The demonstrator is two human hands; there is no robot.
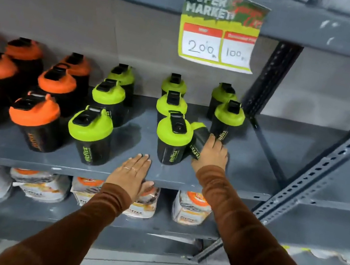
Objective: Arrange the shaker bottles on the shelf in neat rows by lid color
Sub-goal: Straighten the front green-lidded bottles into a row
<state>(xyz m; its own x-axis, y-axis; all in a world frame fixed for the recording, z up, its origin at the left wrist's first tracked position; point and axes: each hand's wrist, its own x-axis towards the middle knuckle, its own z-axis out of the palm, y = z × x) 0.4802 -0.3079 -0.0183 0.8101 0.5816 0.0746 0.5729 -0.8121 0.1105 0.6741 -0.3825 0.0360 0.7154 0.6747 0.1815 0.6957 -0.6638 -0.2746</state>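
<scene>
The right hand has its fingers wrapped round the dark body of a tipped bottle, whose green lid leans away toward the back and rests against the front bottle of the middle green row; the left hand lies flat and released on the front edge of the shelf, grasping nothing, thumb hooked over the lip; outward from there, the green-lidded bottles stand in three rows running front to back, the right-hand row holding two upright bottles with a gap at its front, and the orange-lidded bottles are grouped well apart on the left; the sorting by colour looks largely done, and the step in hand seems to be righting this last green bottle; the next move likely calls for tilting it upright and setting it in the gap at the front of the right-hand row, without knocking its neighbour.
</scene>
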